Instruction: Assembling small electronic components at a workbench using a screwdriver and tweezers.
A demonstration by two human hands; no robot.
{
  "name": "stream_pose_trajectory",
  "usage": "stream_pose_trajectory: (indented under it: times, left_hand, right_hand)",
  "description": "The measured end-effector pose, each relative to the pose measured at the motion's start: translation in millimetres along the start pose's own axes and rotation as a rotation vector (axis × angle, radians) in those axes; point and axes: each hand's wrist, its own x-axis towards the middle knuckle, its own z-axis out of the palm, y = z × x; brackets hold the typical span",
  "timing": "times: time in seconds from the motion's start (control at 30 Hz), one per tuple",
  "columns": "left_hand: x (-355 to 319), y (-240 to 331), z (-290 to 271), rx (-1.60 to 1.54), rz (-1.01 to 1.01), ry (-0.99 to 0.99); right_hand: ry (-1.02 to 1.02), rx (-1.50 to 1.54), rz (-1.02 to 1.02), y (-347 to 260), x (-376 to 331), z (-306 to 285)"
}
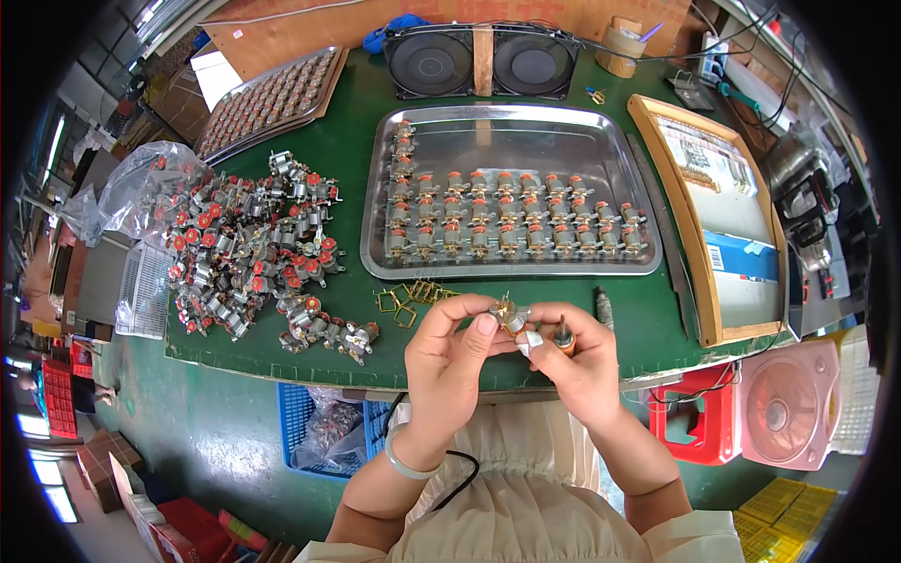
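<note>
Copper-wound small motor part sits pinched between both hands over the green mat's near edge. Left hand has thumb & fingers closed on it; right hand clamps it plus a brown-handled tool. Risk, imo: brass bit slips off, drops past the table edge. Clear plastic bag far left by the loose pile; blue-white label sheet lies in the wooden frame at right.

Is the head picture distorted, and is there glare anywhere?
Head view: fisheye bends the green table's edges near the dark rim; the metal tray shows bright glare; the hands with the small motor part look sharp, evenly lit.
</note>
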Motion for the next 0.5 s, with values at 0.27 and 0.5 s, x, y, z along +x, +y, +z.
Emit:
stream_pose_trajectory:
  times: [0.27,0.5]
  left_hand:
    - [-1,-8,1,0.218,0.249,0.014]
    - [-1,-6,6,0.142,0.234,0.087]
  right_hand:
    - [0.003,0.113,0.146,4,-3,10]
    - [0.02,-0.403,-0.284,12,-2,4]
